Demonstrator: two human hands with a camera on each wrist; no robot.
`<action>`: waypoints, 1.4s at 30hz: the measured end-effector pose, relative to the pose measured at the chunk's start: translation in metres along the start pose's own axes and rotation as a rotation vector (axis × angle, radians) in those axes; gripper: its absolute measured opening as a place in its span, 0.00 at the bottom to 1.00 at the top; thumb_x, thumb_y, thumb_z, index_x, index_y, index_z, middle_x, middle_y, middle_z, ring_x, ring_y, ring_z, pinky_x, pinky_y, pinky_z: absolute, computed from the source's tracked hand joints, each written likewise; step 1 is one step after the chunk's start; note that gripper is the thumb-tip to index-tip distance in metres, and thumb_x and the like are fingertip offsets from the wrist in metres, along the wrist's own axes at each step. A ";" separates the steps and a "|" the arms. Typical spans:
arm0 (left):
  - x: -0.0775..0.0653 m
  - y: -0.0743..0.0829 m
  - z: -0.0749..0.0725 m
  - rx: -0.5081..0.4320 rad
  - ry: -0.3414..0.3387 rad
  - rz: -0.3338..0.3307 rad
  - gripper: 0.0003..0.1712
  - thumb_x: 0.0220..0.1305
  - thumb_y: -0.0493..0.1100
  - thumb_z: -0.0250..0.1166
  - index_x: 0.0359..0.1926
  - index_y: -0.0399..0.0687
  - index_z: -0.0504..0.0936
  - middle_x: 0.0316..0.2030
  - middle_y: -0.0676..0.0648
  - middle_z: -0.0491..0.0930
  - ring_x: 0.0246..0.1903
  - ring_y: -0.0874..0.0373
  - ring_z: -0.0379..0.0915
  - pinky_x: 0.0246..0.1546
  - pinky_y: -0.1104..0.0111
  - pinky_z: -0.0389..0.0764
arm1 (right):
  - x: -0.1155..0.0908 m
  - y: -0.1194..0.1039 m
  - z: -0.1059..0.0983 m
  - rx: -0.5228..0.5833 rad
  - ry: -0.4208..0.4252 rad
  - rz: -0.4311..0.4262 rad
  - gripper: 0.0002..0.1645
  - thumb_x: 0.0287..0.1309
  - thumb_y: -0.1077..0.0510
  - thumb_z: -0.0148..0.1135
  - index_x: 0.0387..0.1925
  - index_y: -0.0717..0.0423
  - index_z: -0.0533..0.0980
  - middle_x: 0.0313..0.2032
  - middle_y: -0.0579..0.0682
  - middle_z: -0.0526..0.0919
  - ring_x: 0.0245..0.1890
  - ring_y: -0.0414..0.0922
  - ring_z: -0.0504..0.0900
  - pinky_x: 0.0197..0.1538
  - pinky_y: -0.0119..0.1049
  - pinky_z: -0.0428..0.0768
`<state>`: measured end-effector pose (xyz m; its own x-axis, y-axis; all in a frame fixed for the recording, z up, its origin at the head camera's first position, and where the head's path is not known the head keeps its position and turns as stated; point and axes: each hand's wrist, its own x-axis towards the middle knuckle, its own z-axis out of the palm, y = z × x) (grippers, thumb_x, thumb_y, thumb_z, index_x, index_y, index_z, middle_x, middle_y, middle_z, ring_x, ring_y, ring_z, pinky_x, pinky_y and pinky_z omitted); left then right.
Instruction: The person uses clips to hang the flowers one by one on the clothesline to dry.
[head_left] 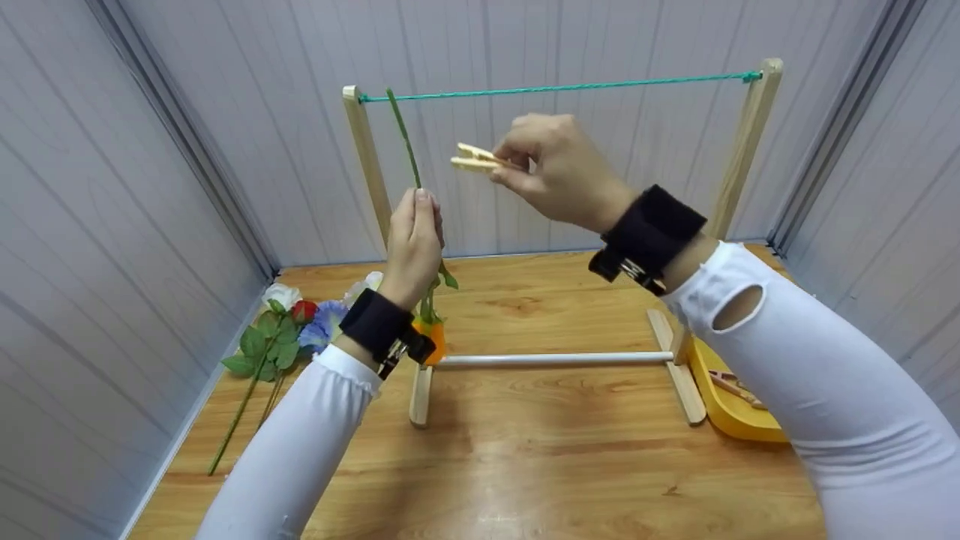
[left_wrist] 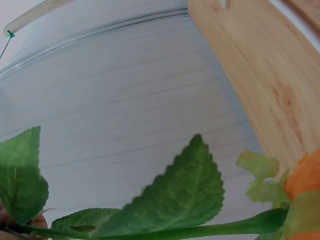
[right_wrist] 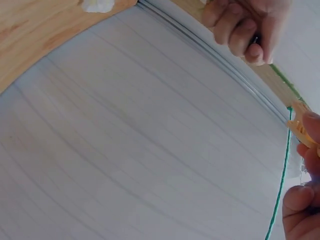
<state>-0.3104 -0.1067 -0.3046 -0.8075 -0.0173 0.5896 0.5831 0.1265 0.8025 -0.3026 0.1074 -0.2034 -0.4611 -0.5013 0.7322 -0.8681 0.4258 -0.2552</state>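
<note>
My left hand [head_left: 414, 244] grips the green stem of an artificial orange flower [head_left: 429, 341], held upside down with its bloom low and its stem end up by the left part of the green rope [head_left: 555, 88]. In the left wrist view, serrated leaves [left_wrist: 187, 192] line the stem, and the orange petals [left_wrist: 306, 175] show at the right edge. My right hand [head_left: 562, 172] pinches a wooden clothespin [head_left: 476, 159] by its rear ends, below the rope and right of the stem. The clothespin's jaws point left and stand apart, with nothing between them.
The rope is strung between two wooden posts [head_left: 746, 150] joined low down by a white rod [head_left: 555, 359]. Other artificial flowers, including a red rose [head_left: 304, 310] and a blue bloom [head_left: 322, 326], lie at left. A yellow tray [head_left: 739, 426] with clothespins [head_left: 735, 386] stands at right.
</note>
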 end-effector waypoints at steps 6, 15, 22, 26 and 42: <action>0.011 -0.005 0.006 0.016 -0.014 -0.041 0.21 0.90 0.41 0.36 0.36 0.48 0.69 0.25 0.53 0.62 0.23 0.63 0.57 0.28 0.71 0.62 | 0.028 -0.004 -0.002 -0.026 0.042 0.009 0.05 0.66 0.68 0.71 0.36 0.69 0.88 0.25 0.52 0.76 0.28 0.39 0.66 0.34 0.29 0.62; 0.015 -0.008 0.011 -0.007 -0.029 -0.079 0.21 0.91 0.41 0.35 0.36 0.47 0.69 0.25 0.53 0.62 0.23 0.64 0.56 0.27 0.72 0.60 | 0.063 -0.008 -0.007 -0.079 -0.005 0.088 0.08 0.69 0.67 0.68 0.43 0.70 0.89 0.29 0.44 0.71 0.30 0.35 0.63 0.36 0.29 0.62; 0.017 -0.009 0.013 0.003 -0.022 -0.083 0.21 0.91 0.41 0.35 0.36 0.48 0.69 0.25 0.53 0.61 0.23 0.63 0.56 0.27 0.71 0.60 | 0.081 -0.013 -0.008 -0.086 -0.054 0.199 0.12 0.75 0.63 0.66 0.50 0.68 0.88 0.33 0.41 0.68 0.34 0.36 0.63 0.40 0.30 0.63; 0.017 -0.010 0.015 -0.003 -0.028 -0.090 0.21 0.91 0.42 0.35 0.37 0.48 0.68 0.26 0.53 0.61 0.23 0.63 0.56 0.27 0.71 0.60 | 0.088 -0.014 -0.005 -0.088 -0.102 0.245 0.15 0.78 0.61 0.64 0.54 0.68 0.87 0.37 0.42 0.69 0.37 0.36 0.64 0.43 0.29 0.65; 0.015 -0.014 0.019 -0.015 -0.047 -0.113 0.20 0.91 0.43 0.35 0.38 0.47 0.68 0.28 0.52 0.61 0.25 0.62 0.56 0.29 0.71 0.60 | 0.092 -0.009 -0.001 -0.089 -0.230 0.385 0.19 0.81 0.53 0.61 0.60 0.62 0.85 0.58 0.53 0.78 0.49 0.40 0.70 0.51 0.30 0.72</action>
<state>-0.3323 -0.0897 -0.3088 -0.8713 0.0155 0.4905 0.4890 0.1117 0.8651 -0.3373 0.0585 -0.1334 -0.7846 -0.4436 0.4332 -0.6111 0.6717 -0.4188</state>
